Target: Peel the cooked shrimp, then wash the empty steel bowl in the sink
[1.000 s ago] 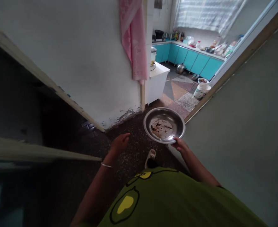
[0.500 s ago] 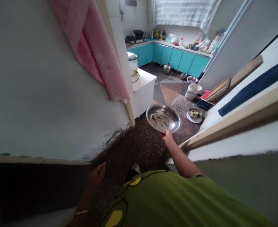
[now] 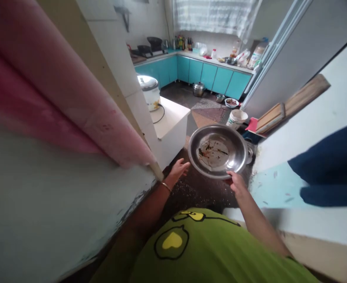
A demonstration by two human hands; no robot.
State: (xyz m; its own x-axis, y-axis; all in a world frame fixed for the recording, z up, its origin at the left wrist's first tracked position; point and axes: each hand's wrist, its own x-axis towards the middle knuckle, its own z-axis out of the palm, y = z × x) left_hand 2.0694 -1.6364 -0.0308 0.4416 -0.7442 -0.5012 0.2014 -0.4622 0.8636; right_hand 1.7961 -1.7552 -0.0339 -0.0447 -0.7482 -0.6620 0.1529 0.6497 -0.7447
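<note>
Steel basin (image 3: 217,151) — right hand (image 3: 237,182) clamped on its near rim. Left hand (image 3: 178,171) open, empty, just left of it.

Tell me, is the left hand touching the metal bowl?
Apart. The head view shows dark floor between the left hand and the bowl; only the right hand grips its rim.

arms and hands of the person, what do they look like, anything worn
Both arms are bare to above the elbow, with no gloves. The left hand has a thin metal bangle at the wrist. The right hand shows no jewellery. Short sleeves belong to a green T-shirt with a yellow-and-black print.
</note>
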